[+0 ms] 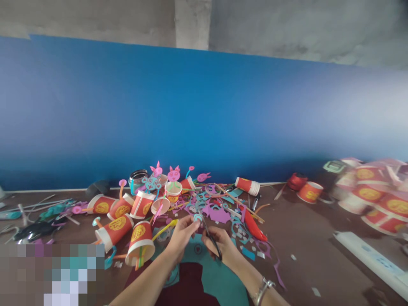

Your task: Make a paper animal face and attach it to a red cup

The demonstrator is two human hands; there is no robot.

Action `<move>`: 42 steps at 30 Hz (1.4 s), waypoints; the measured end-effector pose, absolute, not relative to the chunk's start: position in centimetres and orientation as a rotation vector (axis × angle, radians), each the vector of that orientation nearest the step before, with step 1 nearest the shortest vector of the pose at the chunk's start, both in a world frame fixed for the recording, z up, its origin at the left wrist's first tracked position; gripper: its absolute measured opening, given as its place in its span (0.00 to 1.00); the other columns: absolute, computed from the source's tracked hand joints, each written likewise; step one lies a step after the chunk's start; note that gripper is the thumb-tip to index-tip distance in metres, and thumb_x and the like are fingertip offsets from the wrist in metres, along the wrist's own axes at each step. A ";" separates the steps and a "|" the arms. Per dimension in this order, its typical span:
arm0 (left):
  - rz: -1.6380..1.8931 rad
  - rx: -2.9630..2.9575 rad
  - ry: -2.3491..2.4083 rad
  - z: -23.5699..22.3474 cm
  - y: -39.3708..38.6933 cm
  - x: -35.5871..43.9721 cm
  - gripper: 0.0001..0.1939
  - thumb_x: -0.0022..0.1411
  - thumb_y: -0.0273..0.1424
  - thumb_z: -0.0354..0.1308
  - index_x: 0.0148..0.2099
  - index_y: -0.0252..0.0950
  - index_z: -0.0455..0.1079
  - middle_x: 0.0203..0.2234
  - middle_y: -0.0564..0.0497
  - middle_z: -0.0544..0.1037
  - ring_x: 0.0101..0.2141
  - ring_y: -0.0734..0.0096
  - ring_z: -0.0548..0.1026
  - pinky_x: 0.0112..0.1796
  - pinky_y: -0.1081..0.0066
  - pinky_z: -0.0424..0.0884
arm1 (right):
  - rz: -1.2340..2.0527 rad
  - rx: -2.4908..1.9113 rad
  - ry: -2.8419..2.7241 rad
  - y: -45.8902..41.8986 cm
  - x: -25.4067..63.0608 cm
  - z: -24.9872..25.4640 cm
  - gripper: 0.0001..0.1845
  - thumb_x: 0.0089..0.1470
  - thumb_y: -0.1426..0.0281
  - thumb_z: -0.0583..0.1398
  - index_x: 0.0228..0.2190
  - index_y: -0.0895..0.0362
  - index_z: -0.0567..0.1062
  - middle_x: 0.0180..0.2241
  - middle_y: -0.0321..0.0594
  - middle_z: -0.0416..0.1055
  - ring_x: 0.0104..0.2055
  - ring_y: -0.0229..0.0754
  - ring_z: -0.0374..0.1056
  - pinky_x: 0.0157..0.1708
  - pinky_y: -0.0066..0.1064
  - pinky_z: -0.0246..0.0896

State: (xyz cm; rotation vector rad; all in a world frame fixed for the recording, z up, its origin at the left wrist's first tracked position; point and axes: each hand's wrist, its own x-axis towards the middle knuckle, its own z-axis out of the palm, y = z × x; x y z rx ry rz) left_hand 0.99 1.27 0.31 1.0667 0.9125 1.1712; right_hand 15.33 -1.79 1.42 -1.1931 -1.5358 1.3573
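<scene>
Head view: pinches a small light-blue paper piece [198,218] between the thumb and fingertips of the left hand [183,237], in the middle of the workspace, just above the scraps on the table. Grasps dark-handled scissors [218,250] in the right hand [223,247], fingers curled about the handles, blades pointing away from the body and toward the paper piece; cannot tell contact from a narrow gap there. Wears a silver bracelet [264,291] on the right wrist.

Shows a teal sheet [225,280] below both hands, with printed round marks and an irregular edge against a dark maroon patch [185,287]. Spreads purple and blue paper scraps [218,213] beyond the hands, with a red elongated object [253,224] lying to the right among tiny cut bits.

Gathers red-and-white paper cups [142,205] to the left, several tipped over, some with straws inside. Has pink animal cutouts [174,173] standing up behind, near a glass jar [137,177]. Farther right, includes a nested cup stack [247,185] on its side, a lone red cup [310,192], a blurred heap of cups [376,193] and a white power strip [369,255] on the brown table [306,267]. Ends at a blue panel [191,110] below a grey wall [270,29].
</scene>
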 end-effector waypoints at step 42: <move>1.217 1.033 0.953 1.2 1.0 0.6 0.19 0.45 0.45 0.63 0.24 0.35 0.63 0.15 0.58 0.62 0.18 0.80 0.57 0.22 0.76 0.53 | 1.362 -1.241 -1.566 -2.2 15.5 1.9 0.17 0.44 0.57 0.61 0.22 0.58 0.66 0.11 0.26 0.56 0.12 0.29 0.51 0.12 0.22 0.47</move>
